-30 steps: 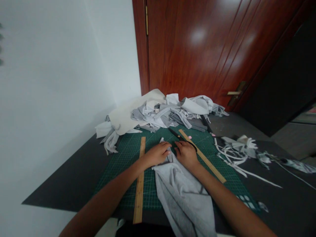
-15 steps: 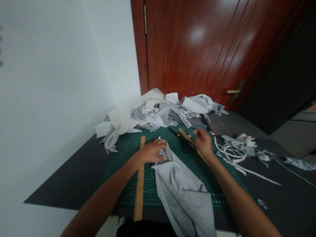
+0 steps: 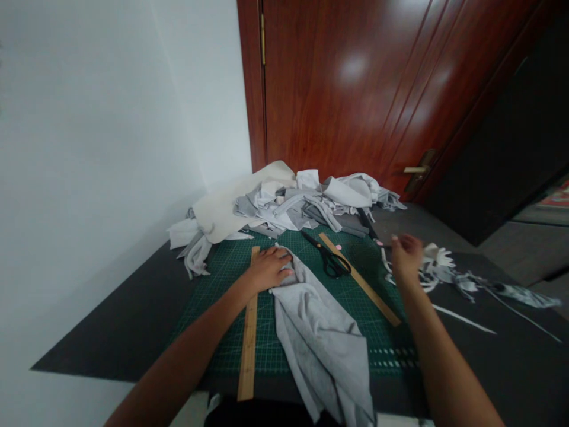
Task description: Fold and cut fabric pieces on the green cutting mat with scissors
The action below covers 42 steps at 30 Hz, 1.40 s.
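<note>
My left hand (image 3: 267, 270) is closed over the top end of a grey cloth (image 3: 324, 344), holding it down on a green cutting mat (image 3: 222, 338). The cloth runs toward me and hangs over the table's near edge. My right hand (image 3: 405, 256) hovers past the mat's right edge, above a heap of white fabric strips (image 3: 438, 267). It is blurred, so its fingers do not read clearly. Black scissors (image 3: 331, 262) lie on the mat between my hands, touched by neither.
A wooden ruler (image 3: 248, 338) lies under my left wrist, and a second ruler (image 3: 360, 279) lies slantwise beside the scissors. A pile of grey and white fabric (image 3: 288, 201) fills the back of the dark table (image 3: 111, 332). Behind stands a red-brown door (image 3: 355, 89).
My right hand left the cloth's top end and swept right across the scissors and slanted ruler to the white strips. The left hand stayed on the cloth, which shifted slightly.
</note>
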Tool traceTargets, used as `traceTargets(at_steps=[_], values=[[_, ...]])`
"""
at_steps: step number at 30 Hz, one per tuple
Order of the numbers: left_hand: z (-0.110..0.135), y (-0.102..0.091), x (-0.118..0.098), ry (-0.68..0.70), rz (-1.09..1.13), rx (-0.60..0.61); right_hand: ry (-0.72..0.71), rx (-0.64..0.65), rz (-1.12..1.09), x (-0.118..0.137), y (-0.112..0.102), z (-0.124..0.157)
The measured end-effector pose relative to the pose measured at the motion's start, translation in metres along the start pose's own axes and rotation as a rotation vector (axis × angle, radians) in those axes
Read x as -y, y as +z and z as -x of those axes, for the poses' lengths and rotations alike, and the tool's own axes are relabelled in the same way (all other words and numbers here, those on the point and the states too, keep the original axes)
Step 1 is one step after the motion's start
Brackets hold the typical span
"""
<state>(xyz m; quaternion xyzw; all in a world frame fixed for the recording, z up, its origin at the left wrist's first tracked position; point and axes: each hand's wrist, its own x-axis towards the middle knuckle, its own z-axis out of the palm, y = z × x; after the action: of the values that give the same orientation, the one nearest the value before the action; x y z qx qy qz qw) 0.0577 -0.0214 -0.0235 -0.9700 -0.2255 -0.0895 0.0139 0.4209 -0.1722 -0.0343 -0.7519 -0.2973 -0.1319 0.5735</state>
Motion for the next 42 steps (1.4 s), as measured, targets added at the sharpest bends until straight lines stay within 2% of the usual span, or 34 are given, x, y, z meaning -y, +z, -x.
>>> traceTargets(at_steps=[4,5,6,7,9,12,15,19,22,26,33,42], values=[[0.001,0.0,0.006,-0.088,-0.076,-0.016,-0.153,0.353,0.049,0.037,0.034,0.052],[0.001,-0.001,0.006,-0.111,-0.097,-0.027,-0.254,0.499,0.189,0.045,0.037,0.064],[0.001,-0.001,0.007,-0.129,-0.112,-0.041,-0.321,0.588,0.325,0.052,0.039,0.076],[0.001,-0.002,0.007,-0.141,-0.122,-0.053,-0.339,0.624,0.433,0.059,0.04,0.085],[0.0,-0.004,0.005,-0.15,-0.124,-0.07,-0.369,0.65,0.588,0.068,0.04,0.098],[-0.001,-0.01,0.001,-0.148,-0.093,-0.067,-0.374,0.663,0.682,0.075,0.039,0.103],[-0.002,-0.015,-0.002,-0.098,-0.023,-0.041,-0.322,0.681,0.687,0.076,0.04,0.1],[-0.002,-0.017,0.0,0.019,0.093,0.076,-0.269,0.689,0.667,0.078,0.039,0.094],[-0.001,-0.017,0.003,0.024,0.112,0.087,-0.2,0.693,0.674,0.077,0.038,0.091],[-0.001,-0.017,0.003,0.012,0.073,0.084,-0.086,0.777,0.63,0.066,0.038,0.081],[0.001,-0.014,-0.001,-0.009,0.036,0.059,0.017,0.97,0.452,0.039,0.027,0.054],[0.002,-0.014,-0.001,-0.011,0.037,0.057,0.089,0.99,0.489,0.01,0.003,0.018]])
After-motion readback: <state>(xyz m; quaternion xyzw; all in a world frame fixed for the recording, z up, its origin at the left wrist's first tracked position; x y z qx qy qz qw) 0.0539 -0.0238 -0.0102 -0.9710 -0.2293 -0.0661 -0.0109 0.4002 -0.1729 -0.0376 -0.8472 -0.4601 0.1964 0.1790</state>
